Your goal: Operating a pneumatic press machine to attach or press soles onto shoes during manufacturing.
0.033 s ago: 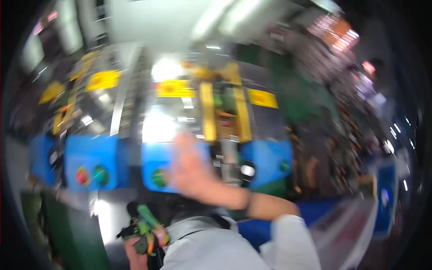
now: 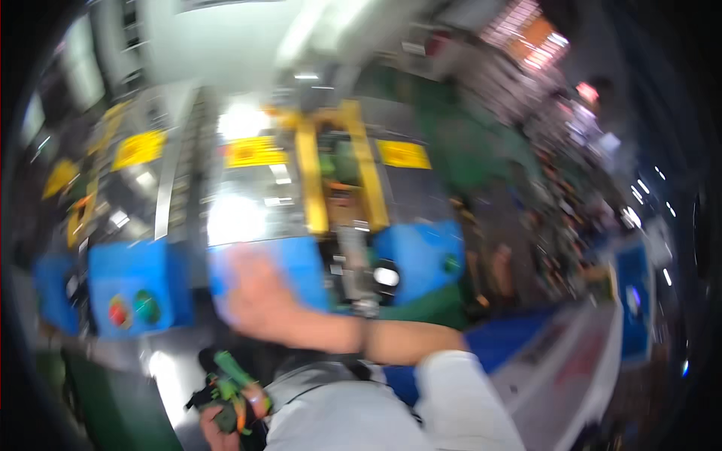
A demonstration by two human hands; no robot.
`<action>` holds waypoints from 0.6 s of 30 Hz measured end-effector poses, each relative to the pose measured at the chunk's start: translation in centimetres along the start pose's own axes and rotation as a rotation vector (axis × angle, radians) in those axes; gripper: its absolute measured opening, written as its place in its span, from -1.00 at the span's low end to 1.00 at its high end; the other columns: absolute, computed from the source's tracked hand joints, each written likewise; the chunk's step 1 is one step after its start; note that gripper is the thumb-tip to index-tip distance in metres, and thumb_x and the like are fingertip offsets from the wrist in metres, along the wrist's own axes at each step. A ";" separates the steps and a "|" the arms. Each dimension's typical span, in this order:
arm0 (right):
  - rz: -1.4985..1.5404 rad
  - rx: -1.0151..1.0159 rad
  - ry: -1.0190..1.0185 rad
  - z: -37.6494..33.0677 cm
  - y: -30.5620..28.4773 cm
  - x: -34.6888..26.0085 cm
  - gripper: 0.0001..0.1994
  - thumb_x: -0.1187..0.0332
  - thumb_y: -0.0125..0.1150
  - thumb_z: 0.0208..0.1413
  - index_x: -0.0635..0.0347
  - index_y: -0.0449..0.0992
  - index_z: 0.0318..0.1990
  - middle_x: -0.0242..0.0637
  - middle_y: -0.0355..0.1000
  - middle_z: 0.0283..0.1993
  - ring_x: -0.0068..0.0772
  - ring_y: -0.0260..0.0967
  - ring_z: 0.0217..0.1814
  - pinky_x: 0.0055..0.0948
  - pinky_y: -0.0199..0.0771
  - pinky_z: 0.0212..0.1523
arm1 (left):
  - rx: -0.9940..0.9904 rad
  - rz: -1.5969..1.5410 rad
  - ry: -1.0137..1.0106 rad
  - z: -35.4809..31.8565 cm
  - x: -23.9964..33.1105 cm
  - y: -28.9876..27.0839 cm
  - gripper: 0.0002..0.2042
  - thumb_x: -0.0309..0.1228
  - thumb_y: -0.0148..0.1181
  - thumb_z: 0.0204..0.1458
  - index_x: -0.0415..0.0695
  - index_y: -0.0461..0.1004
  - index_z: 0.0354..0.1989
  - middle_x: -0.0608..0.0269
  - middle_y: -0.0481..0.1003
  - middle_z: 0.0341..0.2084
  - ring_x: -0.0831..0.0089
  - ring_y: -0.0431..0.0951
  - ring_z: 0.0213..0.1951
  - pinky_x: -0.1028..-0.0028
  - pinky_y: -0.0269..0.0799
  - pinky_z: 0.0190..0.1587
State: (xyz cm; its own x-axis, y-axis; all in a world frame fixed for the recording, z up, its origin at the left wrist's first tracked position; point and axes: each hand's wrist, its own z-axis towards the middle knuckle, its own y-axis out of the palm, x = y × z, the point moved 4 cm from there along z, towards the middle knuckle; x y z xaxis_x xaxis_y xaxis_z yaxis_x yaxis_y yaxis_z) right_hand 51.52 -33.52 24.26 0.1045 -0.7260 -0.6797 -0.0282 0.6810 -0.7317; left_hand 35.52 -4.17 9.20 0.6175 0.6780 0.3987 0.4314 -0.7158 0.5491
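My right hand (image 2: 256,301) reaches across from the lower right on a white-sleeved arm with a dark wristband (image 2: 365,336). It is blurred and open, in front of the middle blue control box (image 2: 304,259); I cannot tell whether it touches it. My left hand (image 2: 226,425) is low at the bottom edge, closed around a green and black object with orange bits (image 2: 226,387). A blue box (image 2: 139,289) on the left carries a red button (image 2: 118,312) and a green button (image 2: 147,304).
A metal machine fills the view behind the boxes, with a yellow frame (image 2: 338,173) and yellow labels (image 2: 252,150). A third blue box (image 2: 421,255) sits to the right. A blue-edged bench (image 2: 571,361) runs off at the lower right. The whole picture is motion-blurred.
My right hand has swung left and lower across the middle blue box. The left hand still holds the green and black object.
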 end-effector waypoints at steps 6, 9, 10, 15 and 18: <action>-0.416 0.099 -0.189 1.6 8.7 1.5 -0.34 0.22 0.13 0.02 0.45 0.16 0.24 0.26 -0.10 0.40 0.21 -0.18 0.47 0.31 -0.22 0.34 | -0.064 0.446 0.184 5.3 -2.3 1.2 -0.53 -0.52 0.02 -0.22 -0.36 0.34 -0.01 0.03 0.46 -0.13 0.20 0.53 -0.10 0.24 0.51 -0.03; -0.199 0.156 -0.269 -2.0 9.0 -0.7 -0.39 0.25 0.13 0.05 0.45 0.19 0.21 0.24 -0.06 0.38 0.21 -0.16 0.46 0.27 -0.23 0.36 | -0.108 0.376 0.219 5.0 -2.9 -0.3 -0.54 -0.52 0.03 -0.21 -0.36 0.34 -0.02 0.03 0.46 -0.14 0.22 0.53 -0.11 0.25 0.51 -0.05; -0.045 0.194 -0.325 -4.5 9.4 -1.8 -0.42 0.27 0.14 0.06 0.45 0.21 0.19 0.23 -0.04 0.37 0.21 -0.15 0.46 0.24 -0.21 0.37 | -0.105 0.336 0.240 4.4 -3.7 -0.9 -0.54 -0.52 0.03 -0.21 -0.36 0.34 -0.02 0.04 0.46 -0.14 0.22 0.53 -0.11 0.26 0.52 -0.06; 0.383 -0.206 -0.347 -13.5 18.0 -4.3 -0.54 0.27 0.09 0.10 0.39 0.31 0.09 0.13 0.28 0.13 0.06 0.16 0.28 -0.02 0.14 0.26 | 0.058 0.208 0.413 -3.5 -1.6 -10.3 -0.55 -0.52 0.04 -0.20 -0.36 0.34 -0.03 0.05 0.46 -0.14 0.25 0.53 -0.13 0.29 0.52 -0.09; 0.608 -0.226 -0.256 -17.6 18.5 -7.1 -0.67 0.26 0.08 0.16 0.30 0.39 -0.01 0.04 0.45 -0.09 0.08 0.39 0.01 -0.18 0.38 0.05 | 0.423 0.283 0.794 -9.0 0.7 -9.3 -0.54 -0.68 0.06 -0.29 -0.23 0.36 -0.07 0.19 0.44 -0.21 0.36 0.51 -0.24 0.37 0.49 -0.18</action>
State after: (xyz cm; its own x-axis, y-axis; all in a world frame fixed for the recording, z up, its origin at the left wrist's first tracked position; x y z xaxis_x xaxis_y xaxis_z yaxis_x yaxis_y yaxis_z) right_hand 32.77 -17.45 14.62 0.2347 -0.1575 -0.9592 -0.3591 0.9029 -0.2361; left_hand 26.01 4.41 10.99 0.1739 0.2739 0.9459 0.6335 -0.7665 0.1054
